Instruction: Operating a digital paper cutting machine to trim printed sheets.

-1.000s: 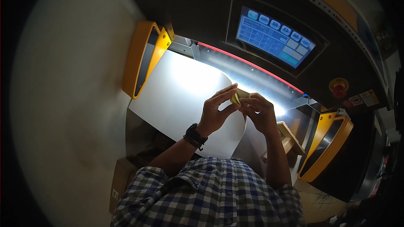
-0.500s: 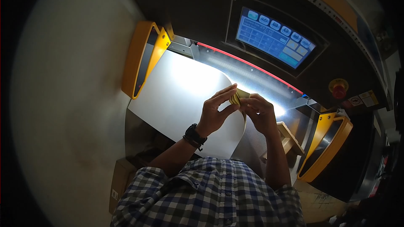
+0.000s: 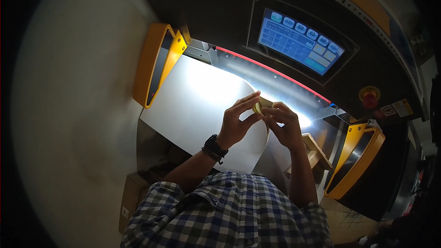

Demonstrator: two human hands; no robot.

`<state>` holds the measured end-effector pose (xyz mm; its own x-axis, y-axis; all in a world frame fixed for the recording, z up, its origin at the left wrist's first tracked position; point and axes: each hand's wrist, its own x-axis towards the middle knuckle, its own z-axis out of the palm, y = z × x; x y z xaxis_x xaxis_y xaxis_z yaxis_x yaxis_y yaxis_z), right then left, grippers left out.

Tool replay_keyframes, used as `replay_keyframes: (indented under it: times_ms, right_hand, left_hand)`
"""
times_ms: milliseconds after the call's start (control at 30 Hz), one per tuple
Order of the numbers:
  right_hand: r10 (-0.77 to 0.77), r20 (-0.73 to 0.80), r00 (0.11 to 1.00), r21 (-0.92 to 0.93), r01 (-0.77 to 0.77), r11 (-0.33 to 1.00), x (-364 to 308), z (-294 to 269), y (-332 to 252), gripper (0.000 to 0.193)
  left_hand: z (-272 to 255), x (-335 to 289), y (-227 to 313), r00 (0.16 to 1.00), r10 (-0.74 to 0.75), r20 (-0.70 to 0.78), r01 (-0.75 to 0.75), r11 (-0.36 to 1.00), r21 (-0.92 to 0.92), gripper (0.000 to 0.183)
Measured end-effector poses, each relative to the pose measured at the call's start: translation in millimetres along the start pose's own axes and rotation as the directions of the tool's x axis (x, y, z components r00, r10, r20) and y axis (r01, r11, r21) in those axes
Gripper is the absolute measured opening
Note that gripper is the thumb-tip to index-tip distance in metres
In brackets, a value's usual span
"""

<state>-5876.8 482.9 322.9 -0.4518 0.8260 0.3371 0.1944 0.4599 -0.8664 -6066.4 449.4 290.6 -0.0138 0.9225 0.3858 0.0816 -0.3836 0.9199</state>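
Both hands grip a small stack of yellowish paper pieces [image 3: 265, 103], raised near the lit opening of a paper cutting machine. My left hand [image 3: 237, 118] closes on the stack's left side, thumb below and fingers above. On its right side, my right hand [image 3: 284, 121] pinches it between thumb and fingers. Under my left hand lies a large white sheet [image 3: 183, 96] with rounded right corners, spread over the machine's table. Part of the stack is hidden behind my fingers.
A wooden block with a handle [image 3: 317, 151] rests right of my right forearm. Yellow side guards [image 3: 149, 66] flank the table. Above are a touch screen [image 3: 301, 41] and a red stop button [image 3: 369, 97]. At lower left stands a cardboard box [image 3: 131, 197].
The layers at the stack's left end, fanned apart before, now look closer together. My left hand has shifted very slightly right; the sheet and wooden block stay put.
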Motion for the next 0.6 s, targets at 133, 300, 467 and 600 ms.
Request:
replay_keyframes:
  times_ms: [133, 300, 467, 600]
  right_hand:
    - [0.050, -0.014, 0.999, 0.002, -0.050, 0.999, -0.6, 2.3, 2.1, 0.027]
    - [0.092, -0.009, 0.996, 0.014, -0.092, 0.996, -2.6, 1.9, 0.9, 0.025]
    - [0.113, -0.004, 0.994, 0.058, -0.112, 0.992, -3.3, 1.1, 2.5, 0.024]
    - [0.098, 0.010, 0.995, 0.058, -0.099, 0.993, 0.4, 0.2, 3.0, 0.021]
  left_hand:
    - [1.0, 0.4, -1.3, 1.000, 0.016, -0.019, -0.015, 1.000, 0.022, 0.051]
    - [0.8, -1.5, 2.6, 1.000, 0.018, 0.004, -0.018, 0.998, 0.056, 0.050]
    - [1.5, -2.4, -0.7, 1.000, 0.024, 0.004, -0.024, 0.998, 0.052, 0.050]
    - [-0.5, -0.8, -1.3, 1.000, 0.018, 0.002, -0.018, 0.999, 0.050, 0.049]
